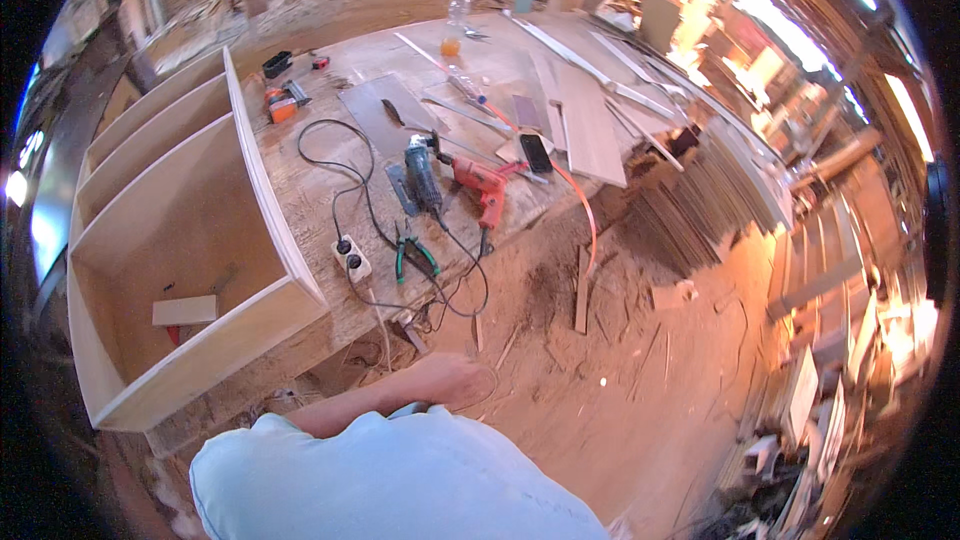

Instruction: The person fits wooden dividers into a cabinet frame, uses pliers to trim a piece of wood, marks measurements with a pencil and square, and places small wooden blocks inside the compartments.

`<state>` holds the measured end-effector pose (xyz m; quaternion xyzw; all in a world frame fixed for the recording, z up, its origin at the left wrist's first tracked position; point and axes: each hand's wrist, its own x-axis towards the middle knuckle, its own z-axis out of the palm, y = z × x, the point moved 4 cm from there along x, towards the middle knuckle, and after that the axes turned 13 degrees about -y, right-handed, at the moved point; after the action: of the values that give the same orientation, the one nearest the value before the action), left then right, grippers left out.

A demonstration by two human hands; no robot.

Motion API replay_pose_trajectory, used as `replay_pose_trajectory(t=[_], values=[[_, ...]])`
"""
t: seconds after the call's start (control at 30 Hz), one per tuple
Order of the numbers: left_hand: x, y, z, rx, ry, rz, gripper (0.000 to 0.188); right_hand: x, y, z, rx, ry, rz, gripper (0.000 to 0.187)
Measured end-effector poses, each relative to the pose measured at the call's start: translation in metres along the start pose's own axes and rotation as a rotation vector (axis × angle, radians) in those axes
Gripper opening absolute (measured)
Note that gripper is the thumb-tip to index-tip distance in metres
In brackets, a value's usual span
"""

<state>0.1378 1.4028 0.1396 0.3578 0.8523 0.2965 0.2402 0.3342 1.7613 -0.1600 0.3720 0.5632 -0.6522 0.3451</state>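
My left forearm crosses in front of my light-blue shirt, and my left hand (pixel 455 380) is beside the workbench's near edge, over the dirt floor. Its fingers are blurred, so what they hold, if anything, does not show. My right hand is out of view. Nearest on the bench lie green-handled pliers (pixel 413 252) and a white power strip (pixel 351 258) with black plugs. Behind them are a blue-grey angle grinder (pixel 424 178) and a red-orange power drill (pixel 482 187), with dark cords looping around. A black phone (pixel 535 153) lies to the drill's right.
An open wooden cabinet frame (pixel 262 195) with shelves stands on the left, a wood block (pixel 185 310) inside it. Farther back are an orange cordless tool (pixel 283 105), a bottle (pixel 453 35) and boards (pixel 590 135). Stacked panels (pixel 700 195) and offcuts (pixel 800 390) line the right. An orange hose (pixel 585 202) hangs down.
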Motion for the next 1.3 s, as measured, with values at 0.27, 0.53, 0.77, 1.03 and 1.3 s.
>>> replay_pose_trajectory(t=[0.27,0.53,0.77,1.03,1.3], values=[[0.121,-0.019,-0.155,-0.066,0.17,-0.244,0.037,0.108,-0.349,-0.072,0.049,-0.167,-0.224,0.022],[0.261,-0.068,-0.19,-0.386,0.481,-0.585,0.043,0.257,-0.87,-0.131,-0.641,0.11,-0.684,0.031],[0.378,-0.056,-0.197,-0.586,0.551,-0.75,0.05,0.42,-1.044,-0.059,-0.68,0.094,-0.576,0.072],[0.395,-0.048,-0.215,-0.433,0.523,-1.067,0.049,0.361,-1.029,0.018,-0.739,0.079,-0.562,0.076],[0.412,-0.048,-0.285,-0.744,0.83,-0.708,0.049,0.343,-0.971,-0.09,-0.755,-0.014,-0.71,0.071]])
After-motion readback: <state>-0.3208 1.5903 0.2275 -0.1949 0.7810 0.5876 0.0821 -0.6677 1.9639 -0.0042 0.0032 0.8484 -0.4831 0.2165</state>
